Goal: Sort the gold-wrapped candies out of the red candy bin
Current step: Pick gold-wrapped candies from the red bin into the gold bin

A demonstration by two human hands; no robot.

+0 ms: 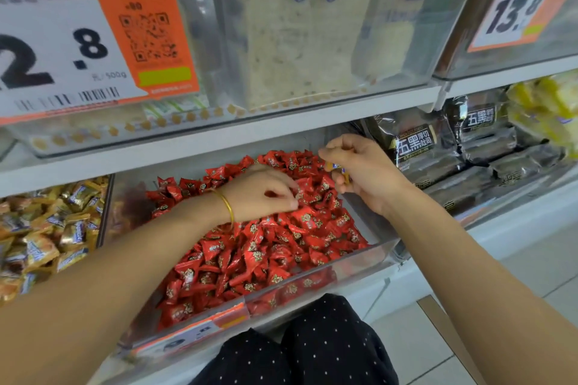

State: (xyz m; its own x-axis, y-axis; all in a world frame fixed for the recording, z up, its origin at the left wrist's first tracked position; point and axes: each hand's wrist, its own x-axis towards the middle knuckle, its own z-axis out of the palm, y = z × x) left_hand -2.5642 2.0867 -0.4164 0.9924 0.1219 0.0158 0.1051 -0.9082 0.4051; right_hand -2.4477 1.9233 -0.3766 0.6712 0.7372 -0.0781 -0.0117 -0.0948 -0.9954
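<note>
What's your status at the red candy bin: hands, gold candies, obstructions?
Right hand grips gold-wrapped candies over the bin, right side. Left hand down among red candies, grasp unclear. No obstruction seen.

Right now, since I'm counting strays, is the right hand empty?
No: the right hand grips gold-wrapped candy, which pokes out from its curled grasp.

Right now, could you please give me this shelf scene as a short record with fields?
left hand: fingers curled into the red candies; grip unclear
right hand: holds gold-wrapped candies near the bin's far right corner
red candy bin: clear-walled, heaped with red candies
left neighbour: bin of gold candies
right neighbour: dark packets
left wrist: gold bangle
</note>
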